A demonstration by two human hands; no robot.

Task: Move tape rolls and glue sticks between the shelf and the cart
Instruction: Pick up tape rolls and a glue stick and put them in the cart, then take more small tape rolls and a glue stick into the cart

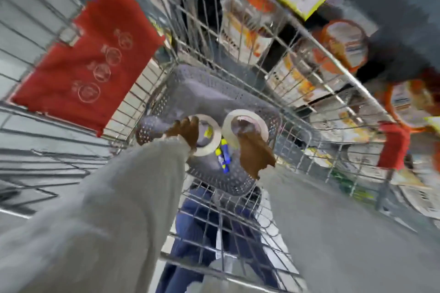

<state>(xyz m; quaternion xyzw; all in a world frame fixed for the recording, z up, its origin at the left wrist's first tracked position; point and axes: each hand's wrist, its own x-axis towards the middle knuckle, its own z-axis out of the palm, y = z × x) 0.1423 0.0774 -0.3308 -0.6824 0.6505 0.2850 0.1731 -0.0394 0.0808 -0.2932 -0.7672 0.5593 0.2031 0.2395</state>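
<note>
The view is blurred by motion. Both my hands reach down into a wire shopping cart (240,14). My left hand (184,132) grips a white tape roll (215,137) by its left rim. My right hand (254,152) holds a second white tape roll (262,123), with fingers through its hole. Both rolls hover just over a grey perforated plastic basket (214,88) that sits in the cart. Between the two rolls lies a blue and yellow glue stick (223,157) inside the basket.
A red fabric flap (88,59) with white round symbols hangs on the cart's left side. Shelves with orange and white packages (342,43) run along the right. A red cart handle end (392,147) shows at right. Blue trousers (190,233) appear under the cart wires.
</note>
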